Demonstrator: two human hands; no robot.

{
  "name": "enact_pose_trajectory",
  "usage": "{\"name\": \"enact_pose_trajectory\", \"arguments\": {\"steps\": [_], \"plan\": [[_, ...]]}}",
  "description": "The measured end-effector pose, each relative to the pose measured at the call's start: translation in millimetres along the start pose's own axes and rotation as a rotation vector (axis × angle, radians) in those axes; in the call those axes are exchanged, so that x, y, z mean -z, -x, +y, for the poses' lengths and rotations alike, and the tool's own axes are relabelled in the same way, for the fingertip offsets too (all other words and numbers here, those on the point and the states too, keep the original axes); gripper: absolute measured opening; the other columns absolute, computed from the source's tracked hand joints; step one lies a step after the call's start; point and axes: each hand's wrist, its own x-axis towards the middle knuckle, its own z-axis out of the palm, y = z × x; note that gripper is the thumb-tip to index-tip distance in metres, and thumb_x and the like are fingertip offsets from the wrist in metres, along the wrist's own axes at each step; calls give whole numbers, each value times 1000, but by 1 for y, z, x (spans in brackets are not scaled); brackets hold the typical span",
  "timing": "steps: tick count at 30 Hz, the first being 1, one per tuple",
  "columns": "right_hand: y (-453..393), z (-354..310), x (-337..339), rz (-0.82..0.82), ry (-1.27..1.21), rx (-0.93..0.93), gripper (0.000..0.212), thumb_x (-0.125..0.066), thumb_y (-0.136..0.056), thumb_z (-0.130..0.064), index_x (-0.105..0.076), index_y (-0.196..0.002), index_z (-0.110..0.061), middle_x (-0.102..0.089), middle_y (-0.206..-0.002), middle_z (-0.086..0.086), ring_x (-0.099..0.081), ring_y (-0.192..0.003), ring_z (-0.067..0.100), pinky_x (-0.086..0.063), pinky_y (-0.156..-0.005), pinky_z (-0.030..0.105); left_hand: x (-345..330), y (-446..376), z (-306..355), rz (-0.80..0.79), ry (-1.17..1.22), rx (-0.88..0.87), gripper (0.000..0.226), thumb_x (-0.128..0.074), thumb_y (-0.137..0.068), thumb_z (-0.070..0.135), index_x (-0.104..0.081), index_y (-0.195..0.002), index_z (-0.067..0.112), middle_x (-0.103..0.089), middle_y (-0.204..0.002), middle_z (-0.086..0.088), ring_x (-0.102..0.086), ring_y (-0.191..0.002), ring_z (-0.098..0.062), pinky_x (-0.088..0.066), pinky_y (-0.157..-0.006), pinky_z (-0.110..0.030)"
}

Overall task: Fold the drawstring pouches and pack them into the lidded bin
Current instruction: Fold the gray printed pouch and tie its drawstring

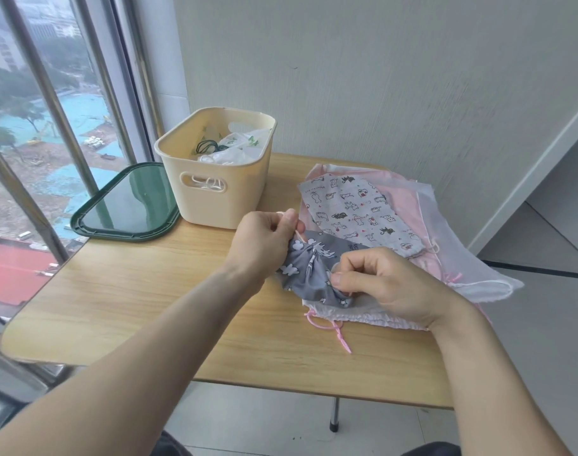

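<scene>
Head cam view looked down on a small wooden table [142, 311] by the window. The grey pouch [309, 274] with the white cloud print was bunched up between both hands, just right of the table's middle, lying on top of the pile of other pouches. Its long axis ran roughly from upper left to lower right, so each hand had one end of it. The left hand [264, 240] was at the upper-left end, fingers curled, pinching what looked like the pale drawstring [299, 234] coming off the gathered mouth. The right hand [384, 278] was at the lower-right end, fingertips pinching the grey fabric. So neither hand was free, both were closed on the same pouch.

The cream bin [215, 179] sat behind and a bit left of the hands, closer to the left hand, so I'd guess that hand had the shorter reach for dropping the pouch in. The lid was off: the dark green lid [126, 205] lay flat on the table just left of the bin. Inside the bin there were already a few things, white cloth with a green print and a dark cord, hard to tell how neatly folded.

Still waiting on the right: a white cat-print pouch [353, 209], pink ones [402, 202] and a sheer white one [471, 274] underneath
</scene>
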Motion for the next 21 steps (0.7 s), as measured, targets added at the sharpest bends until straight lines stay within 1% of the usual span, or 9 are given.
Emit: {"name": "enact_pose_trajectory", "arguments": {"steps": [3, 6, 8, 11, 13, 15, 18, 19, 21], "plan": [[2, -2, -4, 27, 16, 10, 30, -69, -94, -18, -61, -67, -9, -58, -67, 4, -51, -66, 15, -42, -67, 28, 0, 1, 0, -1, -76, -39, 48, -43, -105, 40, -60, -66, 17, -56, -64, -8, -45, -54, -18, -35, -50, -27], [1, 2, -5, 202, 0, 6, 48, -72, -80, -53, -68, -81, -5, -66, -75, 13, -58, -70, 19, -48, -67, 35, 8, 1, 3, -90, -193, -154, 51, -40, -105, 42, -56, -64, 16, -57, -65, -9, -38, -48, -16, -32, -49, -25], [1, 6, -2, 342, 99, 40, 51, -69, -76, -61, -68, -82, -10, -70, -80, 15, -63, -72, 20, -52, -75, 46, 11, 4, 5, -180, -241, -224, 50, -42, -105, 38, -56, -65, 13, -56, -58, 2, -38, -43, -8, -34, -49, -21], [-4, 9, -2, 524, 399, 54, 35, -71, -85, -50, -65, -74, -17, -58, -56, -2, -50, -54, 7, -44, -62, 32, 8, 7, 3, -286, -279, -264, 45, -45, -104, 36, -58, -66, 15, -55, -55, 7, -41, -45, -5, -36, -51, -19], [-8, 7, -10, 628, 504, 104, 22, -75, -87, -39, -68, -75, -21, -56, -51, -12, -51, -52, 3, -39, -56, 19, 3, 8, 0, -323, -304, -273, 42, -47, -103, 35, -60, -68, 17, -55, -57, 6, -41, -48, -6, -35, -52, -19], [-13, 4, -19, 689, 478, 177, 8, -75, -89, -31, -72, -92, -24, -67, -70, -15, -61, -68, -1, -47, -66, 17, 0, 8, -3, -348, -310, -273, 40, -48, -103, 34, -62, -70, 17, -55, -58, 4, -42, -50, -6, -36, -54, -20], [-18, 5, -24, 704, 491, 208, 43, -73, -91, -27, -58, -132, -24, -61, -118, -8, -60, -99, 3, -48, -88, 24, 0, 6, -6, -299, -316, -230, 41, -48, -103, 35, -63, -70, 16, -59, -59, 1, -44, -48, -7, -40, -57, -23], [-18, 5, -25, 727, 524, 194, 46, -73, -91, -29, -55, -133, -23, -57, -122, -6, -57, -101, 4, -46, -89, 24, 1, 4, -8, -251, -321, -215, 42, -48, -103, 37, -64, -70, 16, -61, -61, -2, -45, -48, -8, -41, -59, -26], [-14, 1, -26, 780, 580, 168, 24, -66, -95, -36, -65, -110, -18, -66, -103, -4, -60, -86, 8, -50, -82, 31, 3, 2, -9, -143, -314, -195, 43, -49, -102, 39, -66, -70, 16, -66, -64, -5, -47, -48, -8, -42, -59, -27]]}}
